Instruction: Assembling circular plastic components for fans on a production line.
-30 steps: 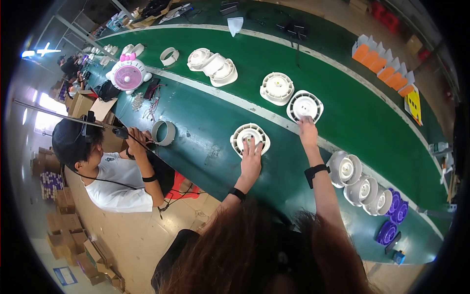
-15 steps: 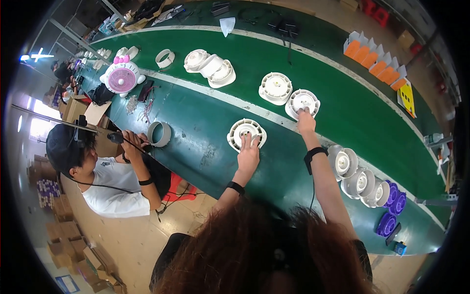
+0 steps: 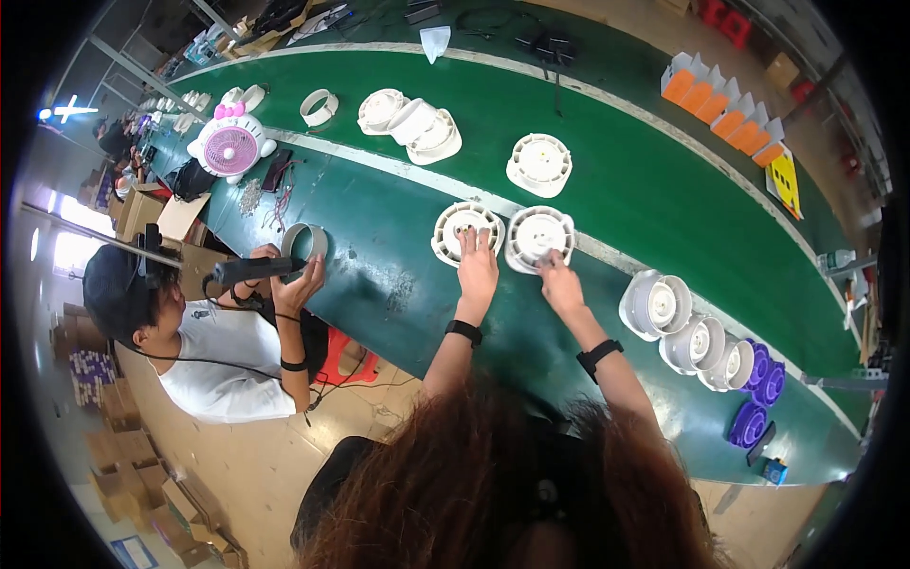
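A white round housing [image 3: 454, 224] is lying on the worktop [image 3: 379, 228], just beside a second white housing [image 3: 538, 230]; both are sitting near the pale strip [image 3: 597, 250] edging the green surface [image 3: 654, 190]. The left hand [image 3: 478, 277] is resting on the first one, its fingers extending slightly apart over the middle without closing round it. The right hand [image 3: 563, 287] is touching the near rim of the second with bent fingers; whether they are gripping it, I cannot tell. A third housing [image 3: 538, 161] is lying farther off, and white casings [image 3: 700, 343] are sitting rightward, beside purple parts [image 3: 773, 383].
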Motion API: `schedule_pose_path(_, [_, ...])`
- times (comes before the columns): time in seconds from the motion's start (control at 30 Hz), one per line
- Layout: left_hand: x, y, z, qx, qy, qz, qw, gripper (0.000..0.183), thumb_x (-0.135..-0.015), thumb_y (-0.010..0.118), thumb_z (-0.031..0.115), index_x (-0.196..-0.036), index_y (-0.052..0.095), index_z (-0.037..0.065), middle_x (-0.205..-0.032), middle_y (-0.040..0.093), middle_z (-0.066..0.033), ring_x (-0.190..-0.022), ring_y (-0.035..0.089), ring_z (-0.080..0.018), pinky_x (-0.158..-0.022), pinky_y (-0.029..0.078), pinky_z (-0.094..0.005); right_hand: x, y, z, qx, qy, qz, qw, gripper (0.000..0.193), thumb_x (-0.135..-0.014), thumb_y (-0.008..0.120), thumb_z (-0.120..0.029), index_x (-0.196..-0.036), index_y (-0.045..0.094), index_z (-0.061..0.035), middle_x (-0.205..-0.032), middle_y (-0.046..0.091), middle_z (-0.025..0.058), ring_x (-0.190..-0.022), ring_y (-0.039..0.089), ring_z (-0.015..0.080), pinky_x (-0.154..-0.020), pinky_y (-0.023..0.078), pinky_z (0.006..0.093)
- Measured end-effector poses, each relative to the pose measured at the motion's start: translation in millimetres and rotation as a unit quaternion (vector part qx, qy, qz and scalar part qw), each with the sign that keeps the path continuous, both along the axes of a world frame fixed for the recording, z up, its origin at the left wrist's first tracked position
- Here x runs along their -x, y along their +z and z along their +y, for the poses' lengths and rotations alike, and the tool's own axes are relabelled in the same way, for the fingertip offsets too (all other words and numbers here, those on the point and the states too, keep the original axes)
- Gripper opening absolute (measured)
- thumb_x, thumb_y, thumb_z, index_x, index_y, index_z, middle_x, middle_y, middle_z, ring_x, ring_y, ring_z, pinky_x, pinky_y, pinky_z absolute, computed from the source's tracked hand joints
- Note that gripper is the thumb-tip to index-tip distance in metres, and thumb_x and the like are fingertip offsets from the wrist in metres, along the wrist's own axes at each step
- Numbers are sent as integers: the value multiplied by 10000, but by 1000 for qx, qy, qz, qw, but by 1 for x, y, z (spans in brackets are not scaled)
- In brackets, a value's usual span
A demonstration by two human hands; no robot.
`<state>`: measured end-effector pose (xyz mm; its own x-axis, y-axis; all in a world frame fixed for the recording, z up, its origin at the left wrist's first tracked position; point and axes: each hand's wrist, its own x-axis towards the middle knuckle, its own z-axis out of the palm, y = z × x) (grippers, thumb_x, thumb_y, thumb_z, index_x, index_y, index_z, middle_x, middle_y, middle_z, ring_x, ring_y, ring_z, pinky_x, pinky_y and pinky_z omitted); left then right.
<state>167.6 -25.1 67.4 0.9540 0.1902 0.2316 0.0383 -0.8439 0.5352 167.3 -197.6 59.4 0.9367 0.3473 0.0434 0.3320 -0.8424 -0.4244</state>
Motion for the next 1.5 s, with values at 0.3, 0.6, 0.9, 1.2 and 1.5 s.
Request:
schedule_pose_path(0.3, [11, -5, 26, 57, -63, -68, 994, 517, -713, 609, 129, -1203, 445, 141, -1319, 261, -263, -1213, 220, -481, -975, 259, -516, -58, 39, 11, -181, 14, -11, 983, 211, -818, 480, -156, -984, 560, -53, -946, 546, 148, -818, 568, 334, -702, 475, 411])
schedule_pose_path(0.6, [24, -4, 10, -27, -121, 64, 990, 489, -715, 637, 224, -1174, 474, 260, -1365, 213, -169, -1253, 209, -405, -905, 166, -679, -139, 5, 20, 41, -68, 14, 997, 314, -793, 518, -109, -1099, 460, -63, -1147, 420, 126, -850, 580, 325, -698, 498, 407])
schedule_pose_path(0.9, [22, -9, 14, -24, -136, 56, 989, 403, -743, 612, 191, -1130, 501, 208, -1351, 232, -184, -1254, 214, -406, -905, 185, -671, -155, -8, 9, 159, -97, -71, 980, 229, -794, 459, -62, -1013, 524, -66, -1083, 500, 118, -738, 622, 281, -588, 523, 366])
schedule_pose_path(1.2, [18, -23, 14, 33, -121, 27, 992, 279, -773, 584, 147, -1028, 485, 90, -1349, 254, -175, -1241, 253, -402, -901, 209, -669, -137, 40, 22, -39, -61, -79, 994, 242, -698, 572, -30, -930, 535, -90, -923, 552, 127, -794, 585, 321, -644, 497, 402])
schedule_pose_path(1.5, [67, -15, 33, 150, -156, -58, 975, 225, -755, 571, 36, -970, 509, 61, -1125, 458, -132, -1115, 419, -369, -966, 288, -494, -39, 58, 81, 18, 112, -87, 990, 376, -625, 584, -42, -997, 564, -92, -1019, 512, 66, -747, 603, 231, -587, 514, 340])
